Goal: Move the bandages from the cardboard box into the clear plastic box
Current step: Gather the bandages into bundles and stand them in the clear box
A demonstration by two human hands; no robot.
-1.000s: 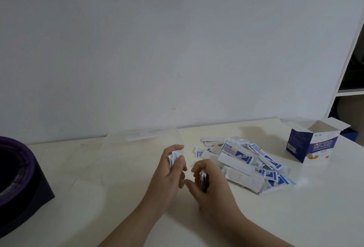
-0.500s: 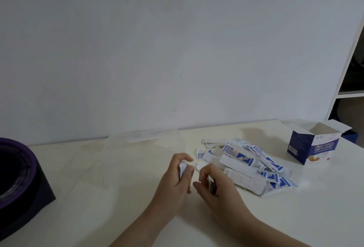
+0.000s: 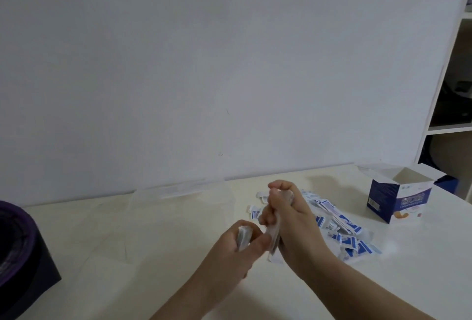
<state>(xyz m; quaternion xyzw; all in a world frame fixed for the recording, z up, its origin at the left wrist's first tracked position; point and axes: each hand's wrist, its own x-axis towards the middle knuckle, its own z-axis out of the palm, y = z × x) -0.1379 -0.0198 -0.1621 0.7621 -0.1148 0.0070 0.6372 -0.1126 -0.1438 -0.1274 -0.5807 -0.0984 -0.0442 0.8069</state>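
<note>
Bandages point(image 3: 272, 236) sit squared edge-on in the grip of the right hand point(image 3: 288, 220), fingers closed around a small stack, while the left hand point(image 3: 240, 245) pinches a second wad point(image 3: 242, 236) just beside it, apparently to even them up before they go into the clear plastic box point(image 3: 178, 207) standing close at the left. More bandages lie in a loose pile point(image 3: 339, 227) behind the hands, well apart from the opened, seemingly empty cardboard box point(image 3: 401, 199) at the right. Everything rests on a pale worktop point(image 3: 127, 268) against a bare white wall point(image 3: 204, 64), with a dark purple-rimmed container point(image 3: 18, 248) at the left edge and white shelving point(image 3: 452, 105) at the right.
</note>
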